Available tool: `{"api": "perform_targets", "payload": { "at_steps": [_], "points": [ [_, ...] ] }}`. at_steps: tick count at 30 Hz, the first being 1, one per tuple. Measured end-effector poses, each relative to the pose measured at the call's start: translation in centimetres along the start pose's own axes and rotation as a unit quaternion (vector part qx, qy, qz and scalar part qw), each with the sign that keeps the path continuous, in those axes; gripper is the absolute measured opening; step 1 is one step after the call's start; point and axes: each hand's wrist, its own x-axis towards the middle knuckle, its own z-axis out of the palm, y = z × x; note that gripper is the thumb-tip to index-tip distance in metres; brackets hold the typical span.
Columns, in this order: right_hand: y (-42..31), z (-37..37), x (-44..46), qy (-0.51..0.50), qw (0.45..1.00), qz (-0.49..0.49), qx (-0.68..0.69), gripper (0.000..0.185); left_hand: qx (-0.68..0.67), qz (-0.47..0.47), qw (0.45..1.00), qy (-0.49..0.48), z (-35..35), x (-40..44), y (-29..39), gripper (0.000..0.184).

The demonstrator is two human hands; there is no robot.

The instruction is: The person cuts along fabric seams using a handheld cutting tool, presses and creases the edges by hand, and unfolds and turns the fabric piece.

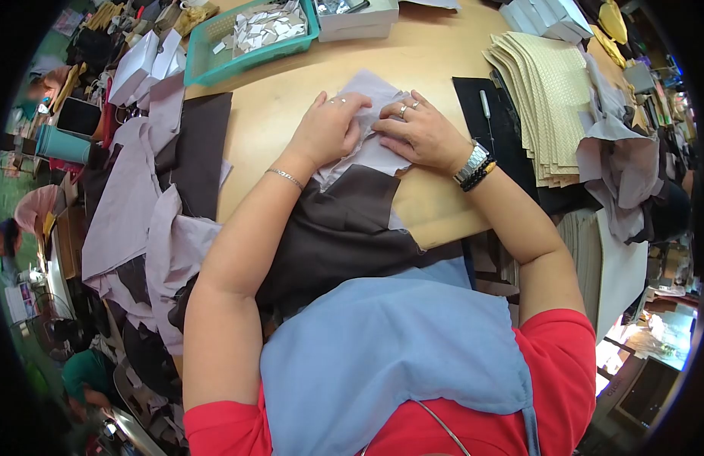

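A crumpled piece of pale lilac fabric [375, 154] lies on the table in front of me, its edges folded and uneven. My left hand [331, 128] is closed on its left side, thumb pointing up and fingers curled into the cloth. From the right, my right hand [422, 135], with rings and a watch at the wrist, grips the fabric with bent fingers. The fingertips of both hands are partly hidden in the folds. Joined to or lying under the lilac piece, dark brown fabric [340, 209] hangs over the table edge onto my lap.
A teal basket [202, 74] of small white pieces stands at the back left. Lilac and dark cloth [128, 205] piles up on the left. On the right, a white-handled pointed tool [485, 104] lies on black material beside stacked cream textured sheets [550, 99].
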Motion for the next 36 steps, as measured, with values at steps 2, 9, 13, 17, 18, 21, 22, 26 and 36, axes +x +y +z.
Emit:
{"api": "perform_targets", "payload": {
  "at_steps": [2,9,13,17,18,21,22,26,36],
  "points": [
    [-0.3,0.0,0.1,0.001,1.000,-0.004,0.004,0.023,-0.032,-0.009,0.999,-0.008,0.2,0.2,-0.4,0.034],
    [-1.1,-0.1,0.5,0.009,0.998,-0.017,0.051,0.020,-0.063,-0.038,0.995,-0.069,-0.2,0.9,-0.6,0.041],
    [-1.3,0.3,0.6,0.021,0.997,-0.014,0.071,0.018,-0.019,-0.040,0.992,-0.118,-0.3,1.1,-0.5,0.043],
    [-1.7,0.3,0.8,0.016,0.998,-0.012,0.058,0.016,-0.009,-0.039,0.991,-0.125,-0.4,1.1,-0.5,0.041],
    [-1.8,0.4,0.8,0.009,0.998,-0.006,0.057,0.015,-0.006,-0.038,0.992,-0.124,-0.3,1.1,-0.5,0.041],
    [-1.7,0.5,1.0,0.005,0.999,-0.005,0.053,0.015,0.001,-0.036,0.991,-0.128,-0.5,1.2,-0.4,0.039],
    [-1.7,0.6,1.0,0.006,0.999,-0.006,0.051,0.015,0.000,-0.043,0.990,-0.131,-0.7,1.1,-0.2,0.038],
    [-1.7,0.9,1.0,0.023,0.999,-0.018,0.044,0.018,-0.029,-0.140,0.982,-0.126,-3.4,0.3,2.8,0.038],
    [-2.9,0.3,0.6,-0.012,0.997,0.038,0.073,0.024,0.107,-0.213,0.971,-0.029,-2.8,-7.2,5.6,0.080]
  ]
}}
